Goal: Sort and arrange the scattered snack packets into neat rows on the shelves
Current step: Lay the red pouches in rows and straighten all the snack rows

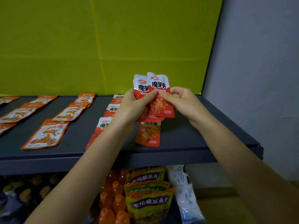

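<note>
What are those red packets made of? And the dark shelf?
The red packets look like thin plastic film, glossy, maybe foil-lined: light glints on them and their edges are sealed flat. The dark shelf looks like painted metal, matte: smooth, thin, with a folded front lip.

shelf right end seemingly free, packets leftward

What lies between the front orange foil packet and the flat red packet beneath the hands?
In the head view, a red-and-white foil packet lies there on the dark shelf, partly covered by the left forearm.
</note>
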`<state>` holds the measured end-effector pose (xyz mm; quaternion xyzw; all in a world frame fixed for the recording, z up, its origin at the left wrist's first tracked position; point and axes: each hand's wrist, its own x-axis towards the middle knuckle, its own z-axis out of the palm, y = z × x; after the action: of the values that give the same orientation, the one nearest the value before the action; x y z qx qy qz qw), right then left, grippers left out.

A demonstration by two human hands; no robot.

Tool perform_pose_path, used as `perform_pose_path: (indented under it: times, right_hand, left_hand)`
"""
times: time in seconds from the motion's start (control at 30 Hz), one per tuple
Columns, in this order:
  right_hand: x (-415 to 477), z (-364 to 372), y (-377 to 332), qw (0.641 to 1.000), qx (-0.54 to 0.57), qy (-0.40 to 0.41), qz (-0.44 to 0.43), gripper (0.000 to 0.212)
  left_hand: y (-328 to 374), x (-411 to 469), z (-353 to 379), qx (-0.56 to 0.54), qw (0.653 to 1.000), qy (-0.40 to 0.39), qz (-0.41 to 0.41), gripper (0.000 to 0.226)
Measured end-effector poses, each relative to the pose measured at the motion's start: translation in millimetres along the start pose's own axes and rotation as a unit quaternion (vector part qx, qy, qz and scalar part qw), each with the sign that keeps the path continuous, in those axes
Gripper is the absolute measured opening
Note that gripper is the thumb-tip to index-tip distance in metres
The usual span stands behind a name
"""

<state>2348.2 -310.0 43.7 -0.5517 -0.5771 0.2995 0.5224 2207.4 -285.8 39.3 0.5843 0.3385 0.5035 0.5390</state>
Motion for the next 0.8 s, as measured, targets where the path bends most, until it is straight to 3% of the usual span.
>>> perform_pose_path:
  times: [0.1, 0.27, 0.43, 0.6, 0.7, 0.8]
  right_hand:
    - [17.6, -26.0, 3.4, 0.999, 0.04, 0.037, -0.004, 0.01]
    - [66.8, -63.3, 36.6, 0.99, -0.075, 0.106, 0.054, 0.027]
    - [102.0, -69.0, 79.9, 0.966, -0.209, 0.1, 0.115, 0.03]
    - [121.7, -72.5, 97.9, 0.932, -0.315, 0.086, 0.156, 0.042]
    - [127.2, -71.4, 105.5, 0.918, -0.353, 0.094, 0.156, 0.037]
    - [129.1, -68.2, 107.2, 0.91, -0.37, 0.115, 0.149, 0.041]
  left_hand:
    - [3.1, 8.6, 5.4, -0.011, 0.998, 0.053, -0.014, 0.013]
    - [6.6, 18.5, -2.9, -0.019, 0.993, 0.101, -0.051, 0.031]
    - [8.1, 14.3, -4.5, -0.024, 0.986, 0.128, -0.106, 0.013]
    - [5.9, 14.6, -8.3, 0.008, 0.985, 0.123, -0.124, 0.013]
    - [0.6, 17.2, -11.5, 0.012, 0.987, 0.104, -0.126, 0.007]
    - [-3.0, 17.3, -9.6, 0.001, 0.988, 0.086, -0.125, 0.016]
